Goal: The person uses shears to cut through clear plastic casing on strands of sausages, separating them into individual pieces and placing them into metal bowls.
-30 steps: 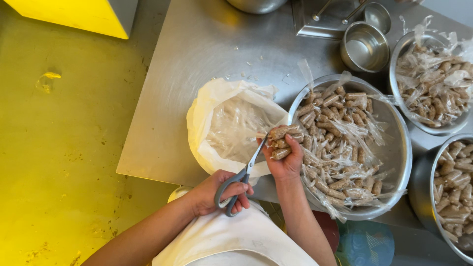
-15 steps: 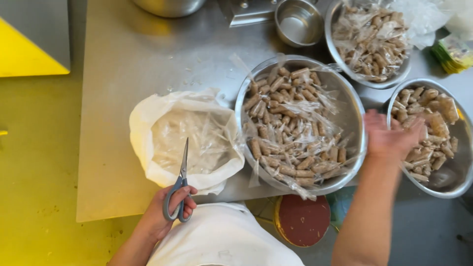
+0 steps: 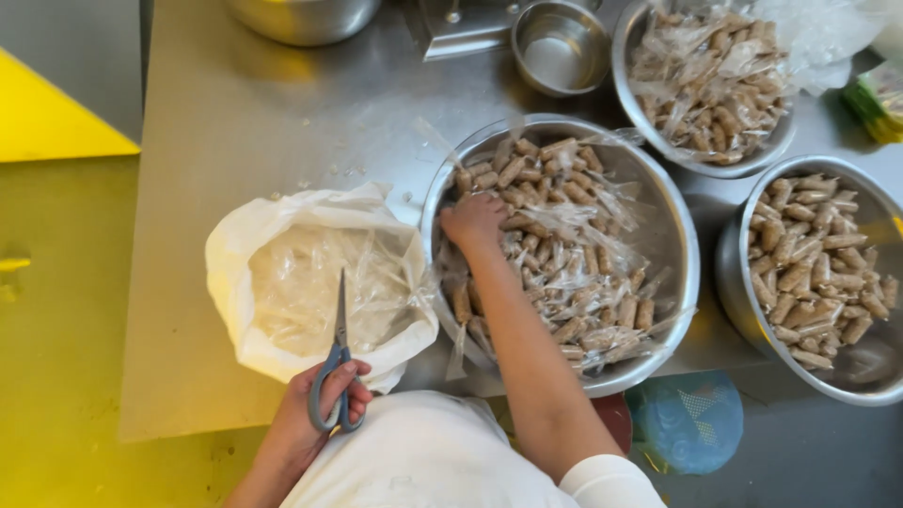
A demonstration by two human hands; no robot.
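**A:** What are the person's hands doing?

**B:** The left hand [image 3: 315,414], low in the view, grips a pair of grey-handled metal scissors [image 3: 334,372], fingers through the loops. The closed blades point up over a white plastic bag lined with crumpled clear film [image 3: 249,245], which sits on the steel tabletop [image 3: 235,113].

**A:** And the right one?

**B:** The right hand [image 3: 475,224] reaches into a large round steel bowl [image 3: 679,245] just beside the bag. Its fingers are curled down onto small brown cylinder-shaped rolls wrapped in clear plastic [image 3: 564,254], touching them at the bowl's left side. I cannot tell whether it has actually closed on one.

**A:** What else is around?

**B:** To the right, a second steel bowl of unwrapped brown rolls [image 3: 814,259]. Above, a third steel bowl of wrapped rolls [image 3: 710,80], with a small empty steel cup [image 3: 560,47] next to it. The floor to the left is yellow [image 3: 56,310].
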